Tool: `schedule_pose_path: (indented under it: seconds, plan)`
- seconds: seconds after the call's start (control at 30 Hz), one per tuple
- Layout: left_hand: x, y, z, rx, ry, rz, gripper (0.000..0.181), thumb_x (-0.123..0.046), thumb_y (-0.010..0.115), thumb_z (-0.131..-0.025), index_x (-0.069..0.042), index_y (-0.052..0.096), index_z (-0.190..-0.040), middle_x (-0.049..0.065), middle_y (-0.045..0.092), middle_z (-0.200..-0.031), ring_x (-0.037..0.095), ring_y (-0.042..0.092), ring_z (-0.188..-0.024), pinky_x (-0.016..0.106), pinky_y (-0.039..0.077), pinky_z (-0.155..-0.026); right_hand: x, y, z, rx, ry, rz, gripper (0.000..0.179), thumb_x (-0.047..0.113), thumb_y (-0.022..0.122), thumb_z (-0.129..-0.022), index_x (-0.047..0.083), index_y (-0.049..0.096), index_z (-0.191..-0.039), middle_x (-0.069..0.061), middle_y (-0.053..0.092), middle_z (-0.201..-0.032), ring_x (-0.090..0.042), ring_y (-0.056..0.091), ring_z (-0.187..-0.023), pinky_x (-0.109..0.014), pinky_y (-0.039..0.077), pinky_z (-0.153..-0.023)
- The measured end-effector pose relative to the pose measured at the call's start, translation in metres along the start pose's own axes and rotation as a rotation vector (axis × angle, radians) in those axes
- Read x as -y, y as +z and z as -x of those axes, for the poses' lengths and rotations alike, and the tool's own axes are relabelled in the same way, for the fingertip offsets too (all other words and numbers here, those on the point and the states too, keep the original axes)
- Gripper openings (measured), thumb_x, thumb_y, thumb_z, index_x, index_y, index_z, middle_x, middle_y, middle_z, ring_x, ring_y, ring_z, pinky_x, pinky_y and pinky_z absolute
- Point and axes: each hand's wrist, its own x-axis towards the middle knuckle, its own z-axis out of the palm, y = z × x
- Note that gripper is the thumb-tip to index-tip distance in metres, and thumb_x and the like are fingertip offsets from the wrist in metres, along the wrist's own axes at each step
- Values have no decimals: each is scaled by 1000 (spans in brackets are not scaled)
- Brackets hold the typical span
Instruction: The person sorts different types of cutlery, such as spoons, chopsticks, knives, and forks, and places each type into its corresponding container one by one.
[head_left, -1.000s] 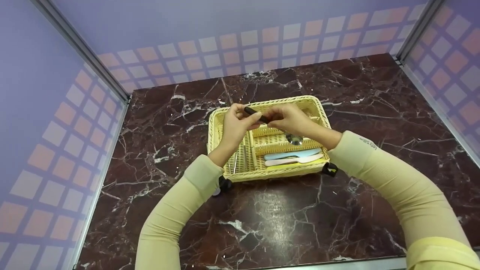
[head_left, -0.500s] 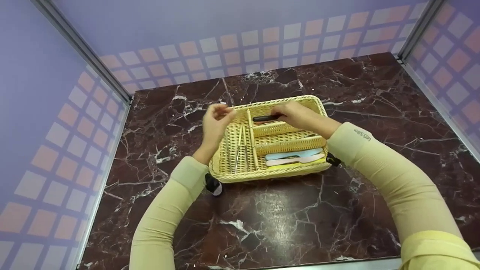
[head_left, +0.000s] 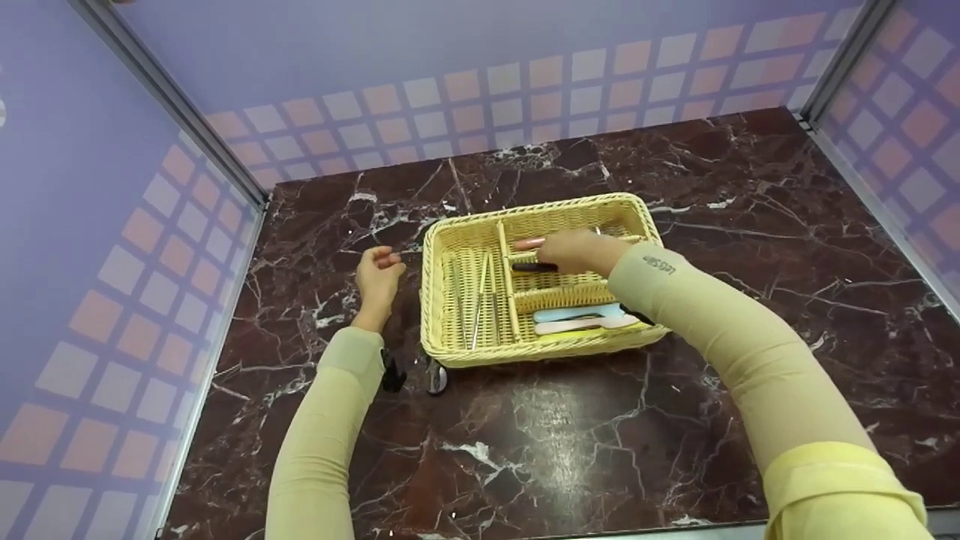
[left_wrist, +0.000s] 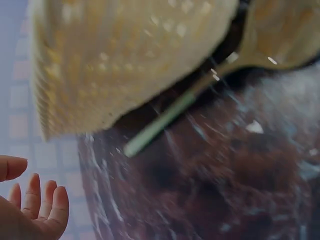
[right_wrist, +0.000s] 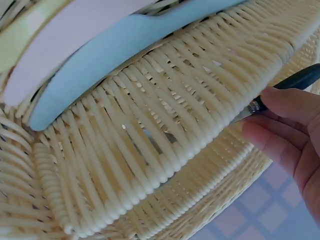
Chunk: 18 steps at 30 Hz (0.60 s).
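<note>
My right hand (head_left: 574, 251) is over the divided wicker basket (head_left: 472, 358). It pinches a black-handled spoon (right_wrist: 300, 79) near the neck, where handle meets metal. The spoon's black handle (head_left: 534, 267) lies low in the middle compartment on the right side; its bowl is hidden from the head view. A pink handle (head_left: 529, 243) lies in the back compartment, just beyond my fingers. My left hand (head_left: 379, 281) hovers left of the basket, apart from it, fingers loosely bent and holding nothing; it also shows as an unoccupied hand (left_wrist: 40, 210) in the left wrist view.
Blue (head_left: 574, 312) and pale pink plastic knives (head_left: 574, 325) lie in the front compartment, with something yellow beneath. Several thin sticks (head_left: 480, 304) fill the left compartment. A loose spoon (head_left: 436, 379) rests on the marble table (head_left: 555, 450) by the front left corner. Patterned walls surround the table.
My left hand has let go of the black handle and withdrawn left, off the basket. My right hand has lowered the spoon into the middle compartment.
</note>
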Motion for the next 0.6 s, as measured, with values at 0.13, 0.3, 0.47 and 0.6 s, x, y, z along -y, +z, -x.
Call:
schedule_pose_path:
  seconds: [0.13,0.3,0.47,0.6]
  plan:
    - [14,-9,-2,11,-43,-110,35,5,59,-78,5,54,-112,16,61,-97,19,55,-84,17,40,-64,4,13,-8,47,-67,132,11,-2,55,-82,2,65,-85,-18,66,-90,-26,60,-69,-36,51,-64]
    - [24,-13,-9,63,-72,-222,35,1,61,-77,1,58,-111,16,63,-102,23,58,-92,26,45,-74,7,21,-13,126,11,109,15,0,49,-89,1,64,-87,-16,64,-82,-22,56,-67,-36,50,-66]
    - [49,-13,-30,95,-33,-198,31,-1,66,-71,-5,62,-101,11,66,-94,22,61,-88,30,48,-78,11,19,-15,142,26,173,18,-1,47,-89,1,63,-80,-14,63,-74,-17,44,-56,-30,43,-54]
    - [45,-12,-25,151,-60,-200,33,-1,62,-74,-3,60,-107,13,64,-100,22,60,-91,29,48,-77,12,20,-16,159,27,232,20,1,46,-91,1,63,-81,-13,62,-72,-16,43,-54,-29,39,-50]
